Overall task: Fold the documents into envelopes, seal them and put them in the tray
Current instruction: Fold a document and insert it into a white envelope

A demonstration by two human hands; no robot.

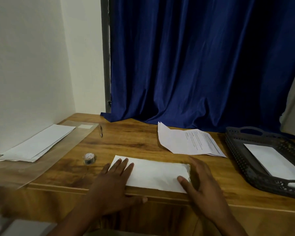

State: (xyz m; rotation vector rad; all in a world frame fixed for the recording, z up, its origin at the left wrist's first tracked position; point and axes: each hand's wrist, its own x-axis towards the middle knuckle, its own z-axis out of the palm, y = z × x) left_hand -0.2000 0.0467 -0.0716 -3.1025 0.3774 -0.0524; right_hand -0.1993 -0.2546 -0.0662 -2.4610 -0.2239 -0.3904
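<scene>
Head view: a blue curtain (203, 62) hangs behind a wooden table (134, 143) and drapes onto its far edge, with a white wall (27, 62) at the table's left.

A dark perforated tray (242, 164) sits at the right edge of the table with 1 white envelope (276, 160) lying flat inside it.

A clear plastic sleeve (41, 160) lies along the left edge, and a small stack of blank envelopes (37, 143) rests on top of it.

Printed documents (191, 142) lie loosely stacked toward the far right part of the table, just left of the tray.

A white envelope in work (153, 172) lies flat at the near edge, in the middle.

The left hand (116, 183) rests on its left end, fingers (124, 166) straight and spread flat, thumb along the table's front edge, gripping nothing.

The right hand (201, 183) is at its right end, fingers relaxed and extended beside the end, the thumb tip pressing down on the paper; it grasps nothing either.

A small roll of tape (89, 158) stands near the envelope's far-left corner, apart from it.

A pen (101, 131) lies toward the far edge, beside the sleeve.
</scene>
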